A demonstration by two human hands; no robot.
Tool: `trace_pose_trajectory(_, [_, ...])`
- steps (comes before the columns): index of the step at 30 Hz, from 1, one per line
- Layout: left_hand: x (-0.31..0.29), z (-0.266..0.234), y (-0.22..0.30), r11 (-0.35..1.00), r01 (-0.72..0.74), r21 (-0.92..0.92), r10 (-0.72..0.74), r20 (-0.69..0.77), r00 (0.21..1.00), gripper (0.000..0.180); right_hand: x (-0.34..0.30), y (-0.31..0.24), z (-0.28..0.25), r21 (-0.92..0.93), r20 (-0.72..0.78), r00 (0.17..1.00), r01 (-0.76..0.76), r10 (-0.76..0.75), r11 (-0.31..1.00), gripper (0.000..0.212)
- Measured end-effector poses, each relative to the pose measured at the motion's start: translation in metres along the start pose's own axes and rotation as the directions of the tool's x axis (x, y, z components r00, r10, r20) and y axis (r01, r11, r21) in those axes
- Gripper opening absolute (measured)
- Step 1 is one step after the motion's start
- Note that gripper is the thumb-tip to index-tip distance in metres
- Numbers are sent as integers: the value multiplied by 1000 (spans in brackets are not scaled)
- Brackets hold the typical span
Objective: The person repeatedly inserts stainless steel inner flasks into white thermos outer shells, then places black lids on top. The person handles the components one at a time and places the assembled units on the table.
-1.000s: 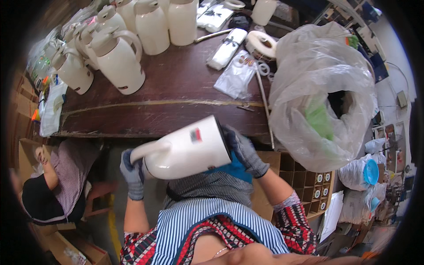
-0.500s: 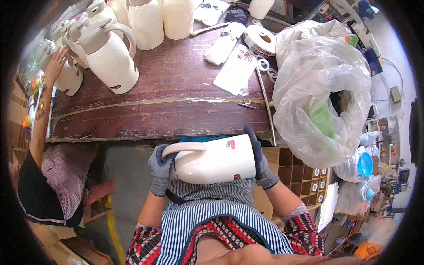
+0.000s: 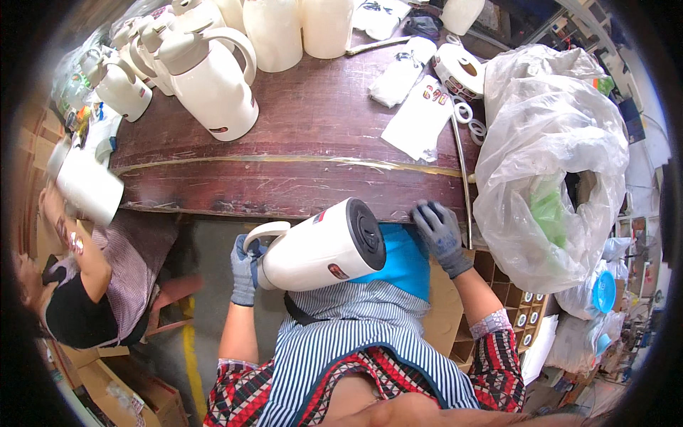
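Note:
A white vacuum jug (image 3: 306, 252) lies tilted in the air in front of my apron, its black round base turned to the right and a small dark label on its side. My left hand (image 3: 246, 267), in a grey knitted glove, is closed round the jug's handle. Off the base, my right hand (image 3: 440, 233), gloved alike, rests at the table's front edge with fingers apart and nothing in them. Blue cloth (image 3: 402, 263) shows behind the jug at my waist.
More white jugs (image 3: 213, 89) crowd the dark red table (image 3: 299, 142) at back left. A sticker sheet (image 3: 420, 121), a label roll (image 3: 459, 71), a metal rod (image 3: 462, 185) and a big plastic bag (image 3: 555, 164) lie right. A co-worker (image 3: 92, 299) handles another jug (image 3: 89, 188) at left.
The jug has turned so its black base shows. My right hand has let go of it and moved to the table edge. The co-worker has drawn a jug off the table.

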State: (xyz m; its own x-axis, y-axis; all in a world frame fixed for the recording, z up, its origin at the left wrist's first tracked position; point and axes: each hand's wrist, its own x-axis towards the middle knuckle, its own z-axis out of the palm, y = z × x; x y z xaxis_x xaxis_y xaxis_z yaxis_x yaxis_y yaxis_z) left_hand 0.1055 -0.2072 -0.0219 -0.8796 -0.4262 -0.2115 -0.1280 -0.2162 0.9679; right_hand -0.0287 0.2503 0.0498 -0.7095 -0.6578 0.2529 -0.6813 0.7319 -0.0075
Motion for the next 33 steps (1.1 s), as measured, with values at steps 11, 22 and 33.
trace_pose_trajectory(11, [21, -14, -25, 994, -32, -105, 39, 57, 998, 11, 79, -74, -60, 616, -131, 988, 148, -85, 774, 39])
trace_pose_trajectory(22, [-32, 21, 161, 175, -746, 643, 694, 457, 557, 31, 40, -121, -35, 834, 343, 815, -493, 467, 248, 16])
trace_pose_trajectory(33, [124, -59, 367, -755, -308, 578, 397, 778, 486, 19, 69, 30, 8, -148, -107, 986, -146, 131, 978, 29])
